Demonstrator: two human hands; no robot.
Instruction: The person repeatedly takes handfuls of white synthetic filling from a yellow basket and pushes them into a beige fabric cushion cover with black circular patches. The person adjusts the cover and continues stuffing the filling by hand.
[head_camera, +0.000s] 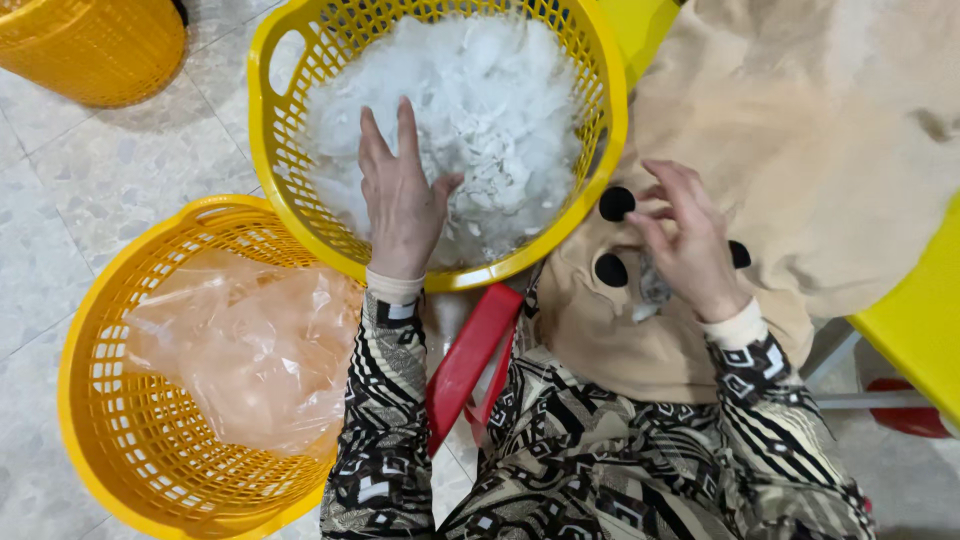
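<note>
Head view here, looking straight down at someone sitting with a beige plush toy (800, 120) over their lap and the yellow table (915, 310) edge. The left hand (400, 195) is down in the yellow basket (262, 110) of white stuffing (500, 90), fingers spread and lying flat on the fluff, so it's touching the pile but hasn't closed on a clump. The right hand (690, 240) is at the toy, fingers curled and pinching the fabric around a little opening (652, 290) near the black round patches (616, 203), with a bit of white fill showing there. Going by how flat and floppy the plush looks, I'd say the filling has barely started and most of it is left. The basket is pretty much full. A second yellow basket (90, 380) beside it only holds a crumpled clear plastic bag (250, 350). There's a red stool (470, 360) between the knees.
</note>
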